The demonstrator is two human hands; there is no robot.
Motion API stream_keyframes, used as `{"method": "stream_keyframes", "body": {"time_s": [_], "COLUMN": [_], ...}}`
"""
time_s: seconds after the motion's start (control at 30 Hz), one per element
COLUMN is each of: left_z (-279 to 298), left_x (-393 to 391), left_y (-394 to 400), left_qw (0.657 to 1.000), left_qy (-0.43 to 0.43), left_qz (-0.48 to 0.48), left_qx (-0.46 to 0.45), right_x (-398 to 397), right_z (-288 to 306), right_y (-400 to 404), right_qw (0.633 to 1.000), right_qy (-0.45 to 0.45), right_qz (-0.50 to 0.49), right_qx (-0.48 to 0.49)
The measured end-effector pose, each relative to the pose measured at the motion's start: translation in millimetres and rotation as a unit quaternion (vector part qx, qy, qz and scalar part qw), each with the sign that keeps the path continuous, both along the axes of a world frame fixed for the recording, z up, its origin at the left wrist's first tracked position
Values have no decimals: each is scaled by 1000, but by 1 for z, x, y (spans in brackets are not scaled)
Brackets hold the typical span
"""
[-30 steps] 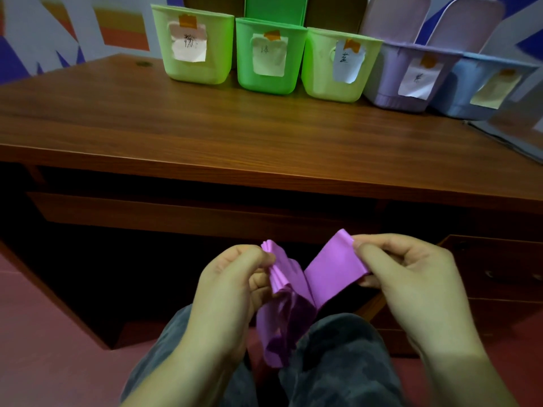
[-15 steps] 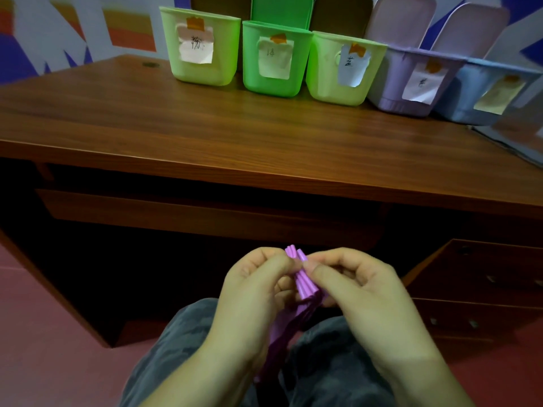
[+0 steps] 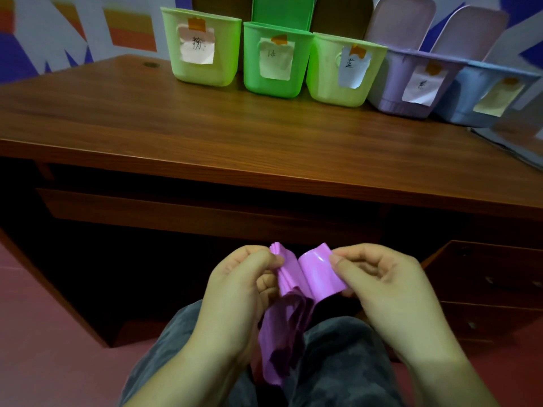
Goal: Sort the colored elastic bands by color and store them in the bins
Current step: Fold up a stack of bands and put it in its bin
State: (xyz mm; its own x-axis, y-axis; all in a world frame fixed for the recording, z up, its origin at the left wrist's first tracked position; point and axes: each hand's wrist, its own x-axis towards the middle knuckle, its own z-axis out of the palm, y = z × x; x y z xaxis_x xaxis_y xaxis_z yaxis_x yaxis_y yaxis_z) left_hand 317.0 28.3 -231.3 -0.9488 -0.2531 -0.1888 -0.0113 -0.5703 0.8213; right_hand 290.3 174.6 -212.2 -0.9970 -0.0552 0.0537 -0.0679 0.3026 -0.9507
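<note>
Left hand: our left hand (image 3: 238, 292) pinched the gathered, pleated end of a wide purple elastic band (image 3: 296, 292) between thumb and curled fingers.
Right hand: our right hand (image 3: 390, 292) pinched the other, flatter end of the band, thumb on its glossy face.
Band: it was held low and near, above our lap in grey patterned trousers (image 3: 338, 362); the slack middle hung down between our knees in dark folds.
Surface: a brown wood-grain desk (image 3: 205, 136) stretched across the far half of the view, with a shadowed recess under its front edge.
Bins: five plastic bins stood in a row along the desk's far edge, each with a paper label taped on. From the left: a pale green bin (image 3: 202, 45), a bright green bin (image 3: 276, 60), a yellow-green bin (image 3: 343, 69), a lilac bin (image 3: 411, 80) and a light blue bin (image 3: 482, 95). Neighbouring bins touched or nearly touched; we could not see inside them.
Room: a wall painted in purple, white and orange shapes (image 3: 88, 27) rose behind the desk at far left; a dark red floor (image 3: 44, 333) lay at near left; brown drawer fronts (image 3: 484, 289) sat at right under the desk.
</note>
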Motion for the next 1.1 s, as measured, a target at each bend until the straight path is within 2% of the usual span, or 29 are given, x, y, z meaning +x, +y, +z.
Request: {"method": "stream_keyframes", "body": {"time_s": [0.27,0.47,0.57,0.7,0.83,1.1], "left_z": [-9,-10,-10,-4,3,10], "left_x": [0,-3,-4,-4,-5,-1], "left_y": [-6,-16,-10,5,10,11], "left_qw": [1000,999,999,999,1000,1000], "left_qy": [3,4,-4,-16,-6,8], "left_qz": [24,54,43,23,17,-14], "left_qx": [-15,-6,-3,-20,-13,7], "right_x": [-16,-28,-31,-22,-8,4], "right_z": [-2,2,4,14,16,6], "right_y": [19,32,26,2,-14,-28], "right_qw": [988,978,984,998,999,999], "right_qy": [82,97,83,20,22,23], "right_qz": [-102,-149,-131,-48,8,32], "right_qx": [86,106,88,-27,-35,-25]}}
